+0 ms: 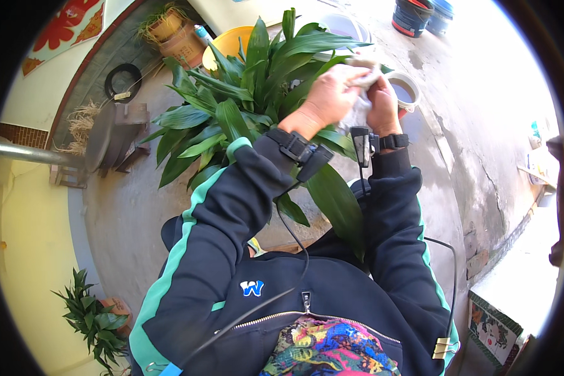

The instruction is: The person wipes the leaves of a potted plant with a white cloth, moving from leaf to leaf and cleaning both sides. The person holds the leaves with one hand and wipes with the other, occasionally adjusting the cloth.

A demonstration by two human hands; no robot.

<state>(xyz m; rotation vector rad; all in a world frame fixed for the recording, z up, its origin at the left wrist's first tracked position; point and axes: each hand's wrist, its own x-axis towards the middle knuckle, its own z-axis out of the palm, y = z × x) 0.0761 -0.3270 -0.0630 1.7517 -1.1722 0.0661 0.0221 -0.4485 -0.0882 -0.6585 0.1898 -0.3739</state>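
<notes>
A pale, damp-looking cloth (355,115) is bunched between my two hands, with part of it hanging down below them. My left hand (329,96) grips its upper part from the left, fingers pointing right. From the other side, my right hand (384,105) pinches the same cloth, thumb up. Both are over the right side of a large broad-leaved potted plant (258,89), whose long green leaves spread out before me. Whether a leaf lies inside the cloth is hidden by my fingers. One big leaf (336,204) droops below my wrists, between my forearms.
A white bucket of murky water (404,90) stands just right of my right hand. Behind the plant are a yellow basin (232,44) and a translucent tub (345,28). Stools (117,131) stand left; a smaller potted plant (91,315) is lower left. Cables run from my wrist straps.
</notes>
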